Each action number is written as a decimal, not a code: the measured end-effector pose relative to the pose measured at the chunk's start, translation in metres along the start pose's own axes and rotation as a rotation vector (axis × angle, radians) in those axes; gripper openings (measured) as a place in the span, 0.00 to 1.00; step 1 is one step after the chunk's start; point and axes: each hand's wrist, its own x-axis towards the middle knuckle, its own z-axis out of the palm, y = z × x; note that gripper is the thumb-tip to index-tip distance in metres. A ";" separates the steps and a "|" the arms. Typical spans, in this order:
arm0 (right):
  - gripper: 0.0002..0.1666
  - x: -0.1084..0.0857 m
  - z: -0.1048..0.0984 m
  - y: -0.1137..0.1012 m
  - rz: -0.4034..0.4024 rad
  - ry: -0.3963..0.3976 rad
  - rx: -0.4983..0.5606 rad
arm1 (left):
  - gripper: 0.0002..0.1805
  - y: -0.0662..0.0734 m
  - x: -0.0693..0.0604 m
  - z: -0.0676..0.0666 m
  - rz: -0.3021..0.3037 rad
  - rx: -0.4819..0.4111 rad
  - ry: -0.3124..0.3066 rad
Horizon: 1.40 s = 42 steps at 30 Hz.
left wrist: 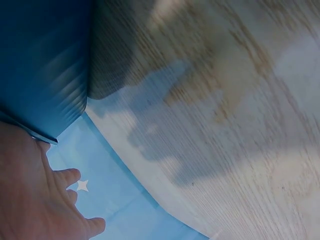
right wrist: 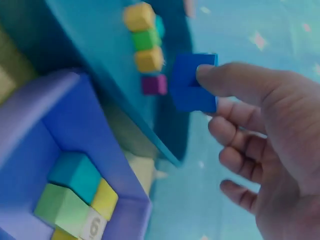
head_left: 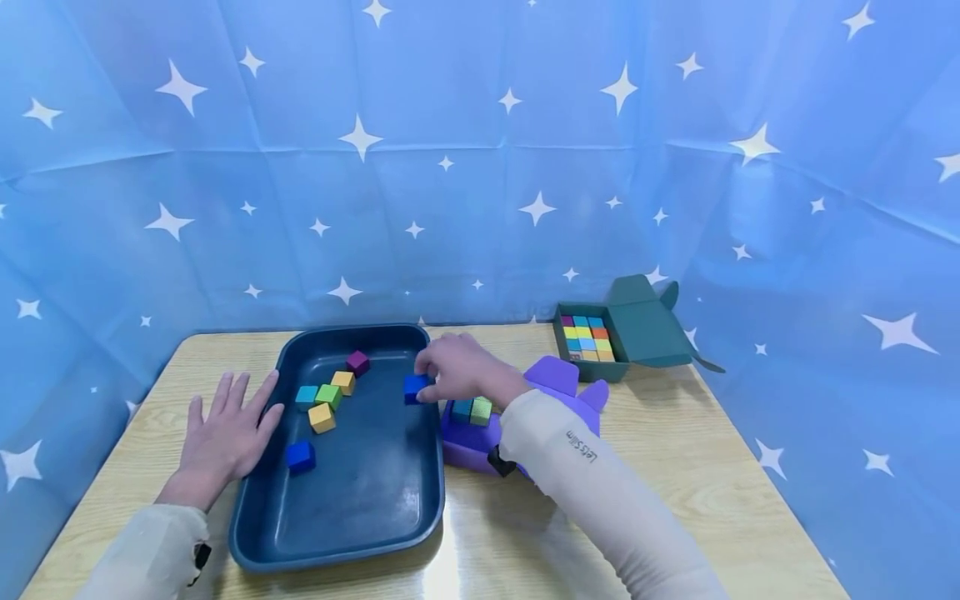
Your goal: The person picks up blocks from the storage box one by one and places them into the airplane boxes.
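Right hand pinches a blue block near the right edge of the tray; left hand spreads its fingers; a snug pinch is best.

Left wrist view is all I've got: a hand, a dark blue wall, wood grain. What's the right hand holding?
Observer: The right hand pinches a blue cube.
Operator: And that dark blue wall belongs to what? Anything in it?
Observer: A tray. Six loose cubes lie in it: two yellow cubes, a purple cube, a green cube, a teal cube and a second blue one.
Operator: What's just to the tray's right?
Observer: An open purple box with several cubes inside.
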 end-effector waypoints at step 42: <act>0.18 -0.065 0.041 0.061 0.530 -0.004 0.118 | 0.37 0.000 -0.003 -0.001 0.024 -0.036 0.006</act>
